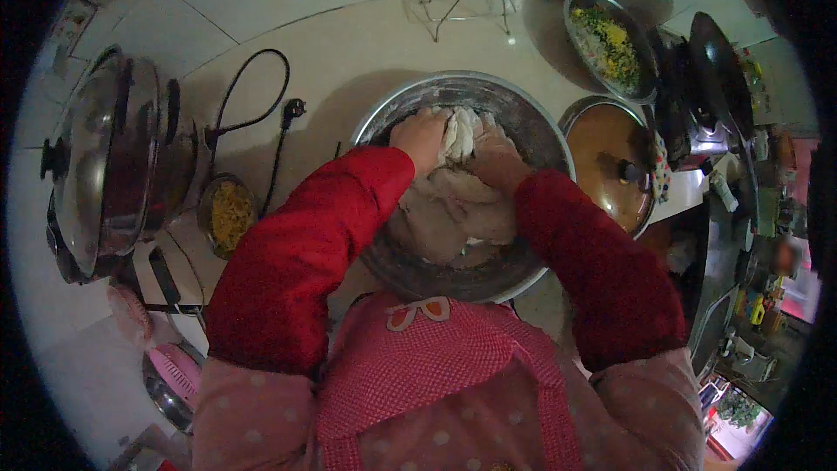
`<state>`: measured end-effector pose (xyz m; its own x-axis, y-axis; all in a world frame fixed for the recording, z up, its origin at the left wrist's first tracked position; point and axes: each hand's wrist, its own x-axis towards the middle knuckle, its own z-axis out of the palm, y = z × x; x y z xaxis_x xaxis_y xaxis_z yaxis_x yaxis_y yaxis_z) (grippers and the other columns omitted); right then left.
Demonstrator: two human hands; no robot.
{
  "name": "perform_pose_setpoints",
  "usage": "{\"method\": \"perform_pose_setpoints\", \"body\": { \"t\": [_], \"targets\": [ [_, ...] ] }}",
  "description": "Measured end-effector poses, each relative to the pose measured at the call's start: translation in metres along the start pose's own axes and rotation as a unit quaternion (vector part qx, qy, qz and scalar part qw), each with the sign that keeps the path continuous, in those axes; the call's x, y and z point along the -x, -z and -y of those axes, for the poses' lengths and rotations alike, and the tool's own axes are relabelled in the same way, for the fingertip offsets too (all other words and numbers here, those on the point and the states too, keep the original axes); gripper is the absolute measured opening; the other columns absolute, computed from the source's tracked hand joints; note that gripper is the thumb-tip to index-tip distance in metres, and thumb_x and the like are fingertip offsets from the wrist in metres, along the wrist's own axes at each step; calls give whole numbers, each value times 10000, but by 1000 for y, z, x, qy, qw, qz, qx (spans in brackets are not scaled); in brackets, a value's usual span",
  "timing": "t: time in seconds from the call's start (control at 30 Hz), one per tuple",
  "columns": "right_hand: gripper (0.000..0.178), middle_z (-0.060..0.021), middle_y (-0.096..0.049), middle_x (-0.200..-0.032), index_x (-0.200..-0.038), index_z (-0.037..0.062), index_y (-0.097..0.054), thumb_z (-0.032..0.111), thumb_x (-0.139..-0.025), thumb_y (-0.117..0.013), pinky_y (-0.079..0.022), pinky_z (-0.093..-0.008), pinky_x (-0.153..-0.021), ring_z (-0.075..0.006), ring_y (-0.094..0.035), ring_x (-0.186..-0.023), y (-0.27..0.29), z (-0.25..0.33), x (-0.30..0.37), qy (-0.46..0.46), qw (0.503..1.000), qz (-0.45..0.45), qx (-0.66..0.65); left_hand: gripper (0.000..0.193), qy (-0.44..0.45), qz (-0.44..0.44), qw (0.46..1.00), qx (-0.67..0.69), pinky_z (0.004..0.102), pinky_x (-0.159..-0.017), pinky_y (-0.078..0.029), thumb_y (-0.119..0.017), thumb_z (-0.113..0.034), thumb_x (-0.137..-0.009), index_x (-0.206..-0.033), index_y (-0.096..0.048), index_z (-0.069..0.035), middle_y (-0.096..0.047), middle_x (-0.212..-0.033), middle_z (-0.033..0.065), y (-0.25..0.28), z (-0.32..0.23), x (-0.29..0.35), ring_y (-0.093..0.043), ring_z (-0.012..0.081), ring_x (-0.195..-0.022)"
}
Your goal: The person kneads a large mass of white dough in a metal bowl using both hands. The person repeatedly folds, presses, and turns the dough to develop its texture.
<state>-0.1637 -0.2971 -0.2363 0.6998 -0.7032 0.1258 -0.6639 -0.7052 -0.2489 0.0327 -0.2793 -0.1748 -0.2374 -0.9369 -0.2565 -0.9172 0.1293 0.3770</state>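
A wide steel bowl (558, 135) stands in front of me with a large lump of pale dough (453, 209) in it. Folds show across the dough's surface, and flour or dough residue clings to the bowl's inner wall. Both hands are in the far half of the bowl. My left hand (420, 141) is closed on the dough's far edge, its fingers partly hidden. Close by, my right hand (499, 157) grips the same edge from the other side. A whitish piece of the dough bulges up between them. Red sleeve covers reach down to both wrists.
A bowl of yellow and green chopped food (610, 48) and a lidded pan (606, 157) sit to the right. At left are a large lidded pot (113, 166), a small dish of yellow food (228, 214) and a black power cord (281, 153). A wire rack (466, 4) stands behind.
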Motion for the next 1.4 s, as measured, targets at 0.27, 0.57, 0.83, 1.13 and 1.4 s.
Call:
{"method": "perform_pose_setpoints", "body": {
  "t": [0.27,0.57,0.83,1.13,1.4],
  "targets": [
    [849,-228,-308,-1406,-1446,121,-248,374,-773,-699,-261,-518,-1066,-395,-275,-1325,104,29,42,-49,923,294,-244,784,-175,60,958,218,474,-998,-358,-790,-293,-638,-1296,-430,-66,-474,-1232,223,59,-42,146,-442,405,-1166],
    [770,-207,-188,-1494,-1420,228,-354,522,-759,-620,-185,-773,-941,-528,-157,-1332,93,140,96,-150,973,175,-18,827,-72,53,991,-98,706,-1012,-153,-625,-344,-772,-1448,-244,-60,-130,-1492,280,-36,-38,141,-102,547,-1344],
    [702,-245,-378,-1376,-1278,-42,-461,363,-746,-674,-354,-592,-934,-415,-353,-1253,61,99,43,-180,951,249,38,596,-7,-123,981,-148,525,-883,-422,-585,-273,-780,-1333,-448,-98,-415,-1328,165,-53,-41,75,-429,360,-1191],
    [444,-225,-496,-1258,-1250,-25,-502,180,-857,-476,-434,-493,-888,-389,-487,-1149,35,49,11,-40,959,63,272,399,-72,-91,992,-58,447,-694,-485,-625,-256,-750,-1106,-539,-97,-553,-965,139,-24,-7,11,-595,315,-884],
    [526,-224,-514,-1214,-1262,34,-485,287,-816,-600,-444,-502,-880,-376,-517,-1108,76,36,0,-85,979,181,-41,531,-150,-68,986,7,484,-827,-468,-684,-227,-749,-1192,-463,-35,-559,-1126,221,1,-2,30,-572,388,-1019]
  ]
}}
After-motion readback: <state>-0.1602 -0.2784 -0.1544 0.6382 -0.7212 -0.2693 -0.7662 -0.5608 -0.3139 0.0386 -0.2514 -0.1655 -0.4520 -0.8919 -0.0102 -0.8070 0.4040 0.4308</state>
